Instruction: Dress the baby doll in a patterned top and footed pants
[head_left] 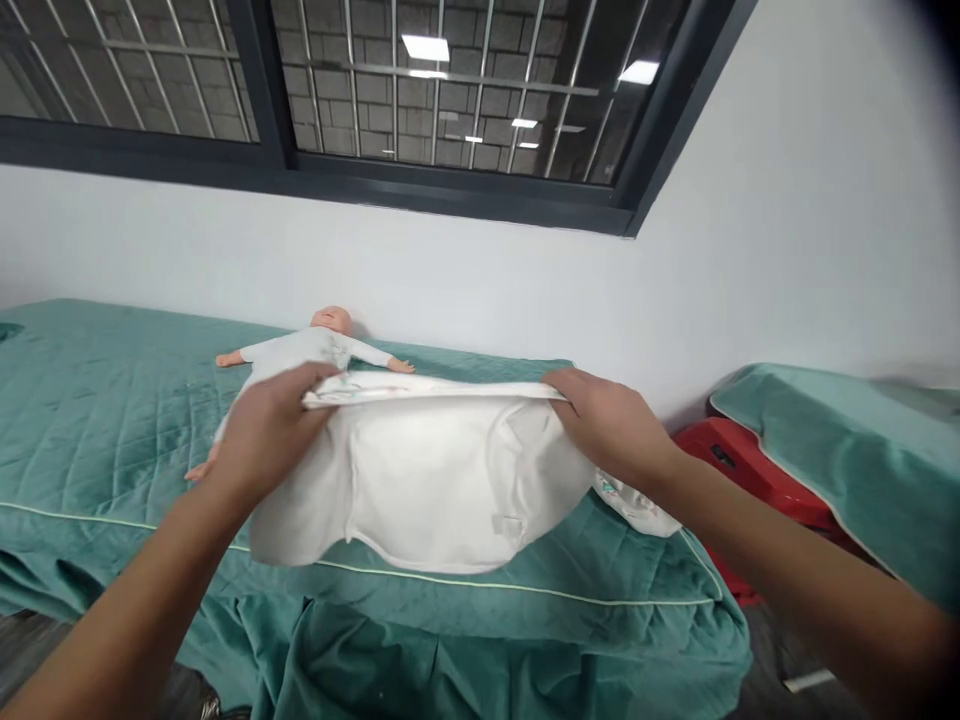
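Observation:
My left hand [279,420] and my right hand [609,420] grip the top edge of a white baby garment [427,480], one near each end. The edge is stretched nearly level between them, and the cloth hangs down over the front of the bed. Seams and a small label show on its plain side, while a faint print shows along the folded top. Behind my left hand, a baby doll [289,352] in white clothes lies on its back with arms spread. Partly hidden by my right forearm is a printed white cloth [636,505].
A green quilted cover [90,410] lies over the bed, its skirt hanging at the front. Behind the bed is a white wall [480,290] below a dark-framed window [450,185]. To the right stands a red case [731,465] partly under another green cover [840,450].

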